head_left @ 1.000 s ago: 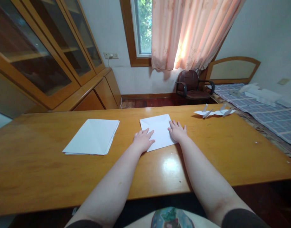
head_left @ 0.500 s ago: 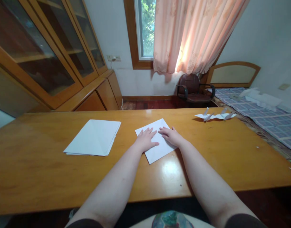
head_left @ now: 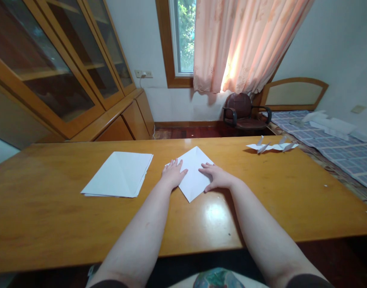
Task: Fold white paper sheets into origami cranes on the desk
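Note:
A square sheet of white paper point(head_left: 194, 174) lies on the wooden table point(head_left: 51, 208) as a diamond, one corner pointing away from me, with faint crease lines. My left hand point(head_left: 173, 174) lies flat with its fingers spread, on or just over the sheet's left corner. My right hand point(head_left: 216, 177) rests on the sheet's right side, fingers pointing left, and covers its right corner. Neither hand grips the sheet. To the left of my left hand lies a stack of white paper sheets point(head_left: 119, 175).
White paper cranes point(head_left: 270, 147) stand at the table's far right. Beyond the far edge are a dark leather armchair point(head_left: 240, 110) and a bed with a checked cover point(head_left: 345, 156). A glass-fronted wooden cabinet point(head_left: 51, 68) stands at the left.
The sheet has turned from a tilted position to a diamond. My hands have moved apart, the left to the sheet's left corner and the right to its right side.

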Available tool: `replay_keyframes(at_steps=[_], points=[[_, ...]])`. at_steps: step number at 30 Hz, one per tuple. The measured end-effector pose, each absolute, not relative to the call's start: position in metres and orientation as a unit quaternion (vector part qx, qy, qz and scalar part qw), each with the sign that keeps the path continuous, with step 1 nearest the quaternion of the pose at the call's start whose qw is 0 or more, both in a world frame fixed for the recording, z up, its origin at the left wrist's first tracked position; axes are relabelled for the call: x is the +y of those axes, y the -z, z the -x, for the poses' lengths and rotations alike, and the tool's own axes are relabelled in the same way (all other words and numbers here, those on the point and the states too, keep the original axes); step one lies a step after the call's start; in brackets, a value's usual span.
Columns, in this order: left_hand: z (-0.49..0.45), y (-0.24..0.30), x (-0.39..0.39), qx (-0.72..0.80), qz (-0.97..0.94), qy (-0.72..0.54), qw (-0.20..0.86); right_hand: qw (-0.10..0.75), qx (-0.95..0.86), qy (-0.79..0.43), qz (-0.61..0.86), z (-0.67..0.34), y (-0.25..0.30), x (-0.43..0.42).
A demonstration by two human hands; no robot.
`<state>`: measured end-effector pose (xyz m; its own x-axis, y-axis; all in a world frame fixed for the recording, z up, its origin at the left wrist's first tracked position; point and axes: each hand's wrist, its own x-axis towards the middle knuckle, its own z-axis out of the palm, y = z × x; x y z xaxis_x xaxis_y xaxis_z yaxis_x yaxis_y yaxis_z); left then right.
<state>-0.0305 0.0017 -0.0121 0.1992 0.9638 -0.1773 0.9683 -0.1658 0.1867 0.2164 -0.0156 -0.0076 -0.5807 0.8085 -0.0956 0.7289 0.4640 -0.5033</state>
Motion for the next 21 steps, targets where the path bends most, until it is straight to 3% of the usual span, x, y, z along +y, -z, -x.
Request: replay_keyframes(at_steps=[9, 14, 18, 21], points=[[0.070, -0.015, 0.002, 0.515, -0.810, 0.084, 0.266, 0.089, -0.826, -0.274, 0.484, -0.228, 0.007, -0.014], [0.070, -0.017, -0.002, 0.532, -0.805, 0.027, 0.261, 0.173, -0.789, -0.280, 0.520, -0.230, -0.003, -0.019], [0.071, -0.018, -0.003, 0.545, -0.785, -0.047, 0.292, 0.159, -0.769, -0.273, 0.555, -0.228, -0.011, -0.023], [0.071, -0.019, -0.003, 0.568, -0.754, -0.132, 0.303, 0.151, -0.750, -0.201, 0.611, -0.226, -0.013, -0.022]])
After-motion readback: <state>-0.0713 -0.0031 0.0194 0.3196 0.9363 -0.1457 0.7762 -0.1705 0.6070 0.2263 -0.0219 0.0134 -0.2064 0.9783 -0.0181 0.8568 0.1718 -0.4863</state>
